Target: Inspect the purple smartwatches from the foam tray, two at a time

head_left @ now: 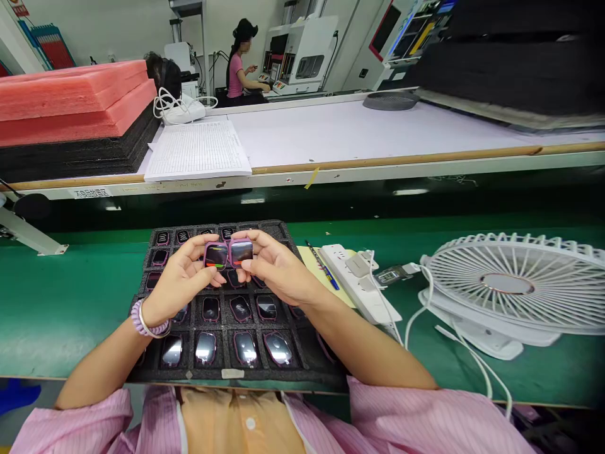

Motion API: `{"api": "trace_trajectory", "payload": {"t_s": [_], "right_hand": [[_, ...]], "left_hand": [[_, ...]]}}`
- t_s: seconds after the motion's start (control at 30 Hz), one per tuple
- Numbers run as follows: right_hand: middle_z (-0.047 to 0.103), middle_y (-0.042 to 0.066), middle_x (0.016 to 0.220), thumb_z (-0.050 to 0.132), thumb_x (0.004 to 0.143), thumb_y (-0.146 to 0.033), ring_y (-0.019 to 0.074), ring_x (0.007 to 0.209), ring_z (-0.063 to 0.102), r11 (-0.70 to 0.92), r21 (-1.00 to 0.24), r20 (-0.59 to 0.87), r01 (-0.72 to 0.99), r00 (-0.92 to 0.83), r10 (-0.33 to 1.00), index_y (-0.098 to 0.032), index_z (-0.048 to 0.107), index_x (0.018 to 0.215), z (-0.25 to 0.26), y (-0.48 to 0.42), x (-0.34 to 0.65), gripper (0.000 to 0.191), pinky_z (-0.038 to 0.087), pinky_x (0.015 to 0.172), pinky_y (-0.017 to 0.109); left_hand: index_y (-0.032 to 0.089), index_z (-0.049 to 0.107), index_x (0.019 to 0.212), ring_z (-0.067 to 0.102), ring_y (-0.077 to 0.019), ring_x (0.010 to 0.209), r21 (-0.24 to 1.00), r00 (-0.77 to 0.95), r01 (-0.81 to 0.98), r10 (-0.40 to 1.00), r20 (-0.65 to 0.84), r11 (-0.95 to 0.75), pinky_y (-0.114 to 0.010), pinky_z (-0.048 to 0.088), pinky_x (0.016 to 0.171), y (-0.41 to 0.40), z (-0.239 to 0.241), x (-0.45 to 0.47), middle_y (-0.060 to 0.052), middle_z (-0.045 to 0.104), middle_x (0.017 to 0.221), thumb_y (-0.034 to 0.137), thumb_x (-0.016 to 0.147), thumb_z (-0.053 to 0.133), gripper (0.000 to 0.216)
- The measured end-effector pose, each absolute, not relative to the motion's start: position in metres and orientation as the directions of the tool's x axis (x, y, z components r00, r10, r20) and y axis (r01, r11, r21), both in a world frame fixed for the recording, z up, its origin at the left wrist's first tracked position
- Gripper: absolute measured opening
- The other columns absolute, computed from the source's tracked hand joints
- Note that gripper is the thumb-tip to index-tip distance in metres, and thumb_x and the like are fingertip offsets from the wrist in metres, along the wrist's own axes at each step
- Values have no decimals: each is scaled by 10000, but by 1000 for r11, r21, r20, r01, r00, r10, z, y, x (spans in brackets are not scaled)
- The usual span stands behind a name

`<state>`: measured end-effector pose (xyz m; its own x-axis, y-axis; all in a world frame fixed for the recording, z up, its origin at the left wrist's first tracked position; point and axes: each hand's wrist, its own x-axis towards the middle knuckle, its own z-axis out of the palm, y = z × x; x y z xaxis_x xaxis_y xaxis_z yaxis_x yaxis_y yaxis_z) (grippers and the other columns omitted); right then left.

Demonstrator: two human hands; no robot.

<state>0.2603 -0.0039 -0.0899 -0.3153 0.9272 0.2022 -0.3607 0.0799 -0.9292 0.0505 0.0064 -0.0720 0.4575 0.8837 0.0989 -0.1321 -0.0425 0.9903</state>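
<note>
My left hand (pixel 191 268) pinches a purple-framed smartwatch body (pixel 216 255) by its edges, its dark screen facing me with a strip of red and green light low down. A second smartwatch body (pixel 241 251) of the same kind is gripped by my right hand (pixel 274 265), thumb at its lower corner. The two are held side by side, edges touching or nearly so. Below them lies a black foam tray (pixel 222 320), its compartments holding several more such watch bodies (pixel 245 349). My hands and forearms hide part of the tray.
Right of the tray are a yellow notepad (pixel 307 257) with a blue pen (pixel 326 268), a white power strip (pixel 350 277) with chargers, and a white fan (pixel 508 284) with cables. A raised shelf (pixel 302 135) carries papers (pixel 198 151) and pink foam (pixel 75 94). A person (pixel 239 69) sits beyond.
</note>
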Motion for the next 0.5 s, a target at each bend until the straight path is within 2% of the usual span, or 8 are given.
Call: {"api": "trace_trajectory", "payload": {"t_s": [0.3, 0.43, 0.5], "right_hand": [[656, 2, 947, 740, 776, -180, 147, 705, 663, 83, -927, 205, -367, -308, 929, -214, 556, 1221, -90, 13, 265, 483, 527, 636, 271], [663, -4, 945, 747, 731, -196, 160, 745, 677, 143, -912, 276, -385, -318, 907, -225, 546, 1198, -78, 51, 268, 510, 548, 684, 283], [654, 1, 943, 731, 719, -192, 163, 762, 679, 192, -897, 325, -397, -300, 897, -221, 537, 1197, -68, 73, 269, 517, 554, 711, 289]], "left_hand": [[183, 556, 1282, 719, -101, 715, 990, 429, -123, 896, 118, -72, -224, 625, 682, 22, -66, 58, -48, 675, 1093, 134, 766, 750, 553], [169, 549, 1291, 721, -120, 702, 983, 404, -147, 901, 159, -108, -239, 620, 694, 58, -50, 64, -21, 701, 959, 98, 695, 734, 628], [161, 540, 1313, 722, -120, 714, 977, 373, -167, 909, 184, -129, -253, 625, 734, 78, -41, 69, -20, 699, 954, 93, 676, 726, 667]]}}
